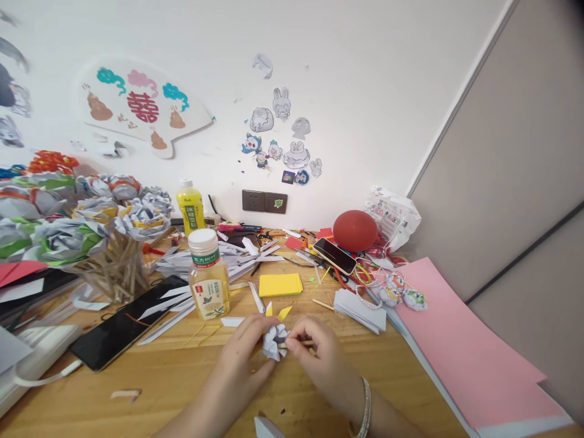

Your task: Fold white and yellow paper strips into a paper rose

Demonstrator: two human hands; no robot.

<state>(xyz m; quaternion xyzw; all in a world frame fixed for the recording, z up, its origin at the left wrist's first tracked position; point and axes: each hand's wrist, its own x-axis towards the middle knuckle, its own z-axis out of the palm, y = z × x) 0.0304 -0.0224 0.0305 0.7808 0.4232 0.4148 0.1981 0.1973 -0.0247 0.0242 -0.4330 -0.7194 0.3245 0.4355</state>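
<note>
Between my hands, over the wooden table, is a small white paper flower [274,342] with yellow paper tips [283,314] sticking out at its far side. My left hand [249,347] curls around the flower's left side, fingers and thumb closed on it. In my right hand [319,348], a thin wooden stick [306,344] is pinched between thumb and fingers, its end reaching to the flower. Just beyond lies a stack of yellow paper [280,284]. A bottle of pale yellow tea [210,286] stands past my left hand.
Finished paper flowers on sticks [68,237] crowd the left, beside a black phone [123,328]. White paper strips [219,258] and a yellow drink bottle [190,207] are behind. Right are white paper pieces [360,310], another phone [335,254], a red balloon [354,230] and pink paper [456,347].
</note>
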